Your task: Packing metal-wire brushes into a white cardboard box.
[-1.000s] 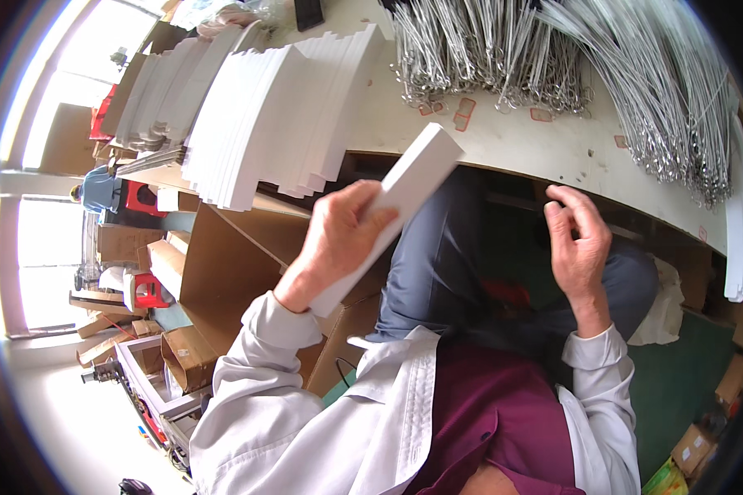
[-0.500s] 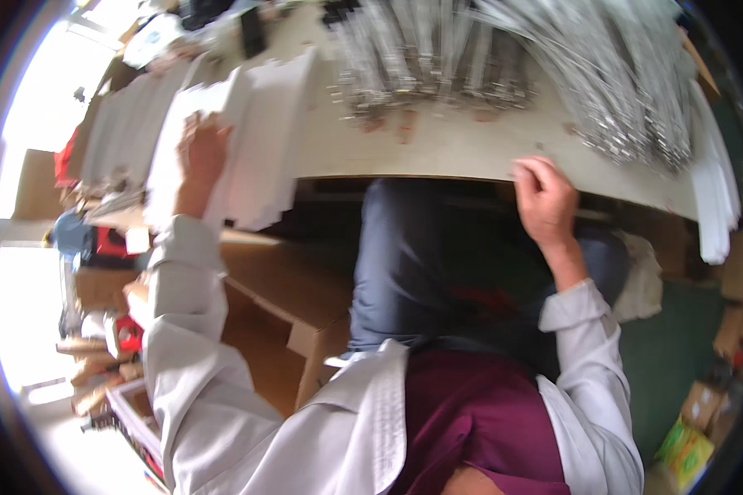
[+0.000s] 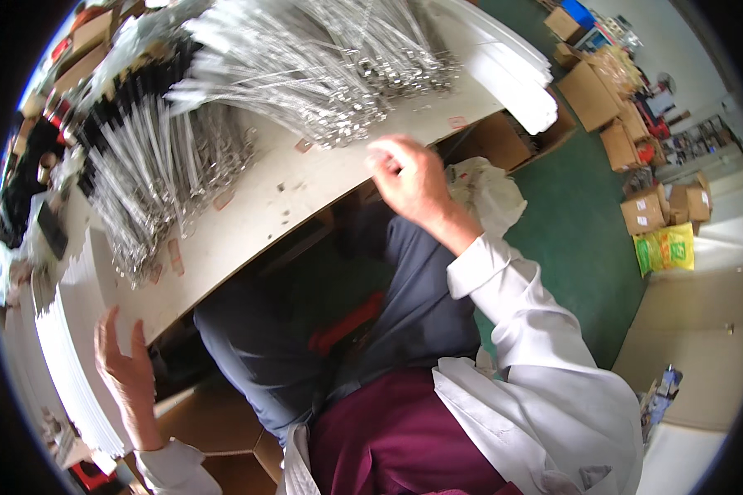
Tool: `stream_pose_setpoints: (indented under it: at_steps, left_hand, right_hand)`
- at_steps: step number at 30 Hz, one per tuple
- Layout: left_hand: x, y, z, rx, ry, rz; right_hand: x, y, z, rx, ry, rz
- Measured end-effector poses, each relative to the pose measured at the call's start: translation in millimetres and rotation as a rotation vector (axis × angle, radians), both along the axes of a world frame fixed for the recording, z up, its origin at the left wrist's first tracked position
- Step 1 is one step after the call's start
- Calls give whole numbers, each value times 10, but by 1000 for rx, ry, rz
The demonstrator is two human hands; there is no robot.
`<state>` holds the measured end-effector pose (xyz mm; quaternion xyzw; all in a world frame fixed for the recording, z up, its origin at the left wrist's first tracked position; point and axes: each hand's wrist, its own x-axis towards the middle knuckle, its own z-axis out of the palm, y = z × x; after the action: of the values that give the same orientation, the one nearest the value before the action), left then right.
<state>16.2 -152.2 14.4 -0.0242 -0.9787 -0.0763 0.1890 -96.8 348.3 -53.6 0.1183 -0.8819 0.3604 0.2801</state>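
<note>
My right hand (image 3: 409, 177) hovers at the near edge of the white table (image 3: 281, 202), fingers curled loosely, next to a big heap of thin silver metal rods with clips (image 3: 330, 74). Whether it pinches one of them I cannot tell. My left hand (image 3: 124, 367) is open with fingers spread, holding nothing, just off the table's left end beside a row of stacked white flat boxes (image 3: 66, 355). A second heap of silver rods (image 3: 161, 177) lies on the table between the hands.
Black-tipped rods and clutter fill the table's far left (image 3: 132, 78). More white flat pieces (image 3: 512, 74) lie at the right end. Brown cardboard boxes (image 3: 603, 91) stand on the green floor (image 3: 586, 239) to the right. A crumpled white bag (image 3: 491, 194) sits under the table.
The view has swung right. My left hand let go of the white box stack and now hangs open; my right hand rose from the table edge toward the rod heap.
</note>
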Motion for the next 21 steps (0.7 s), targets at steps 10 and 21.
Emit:
stream_pose_setpoints:
  at_steps: [10, 21]
  left_hand:
    - [-331, 452, -1120, 193, 178, 19]
    - [-360, 473, -1208, 39, 257, -4]
  right_hand:
    - [-393, 2341, 285, 764, -181, -745]
    - [-476, 2702, 188, 898, -197, -720]
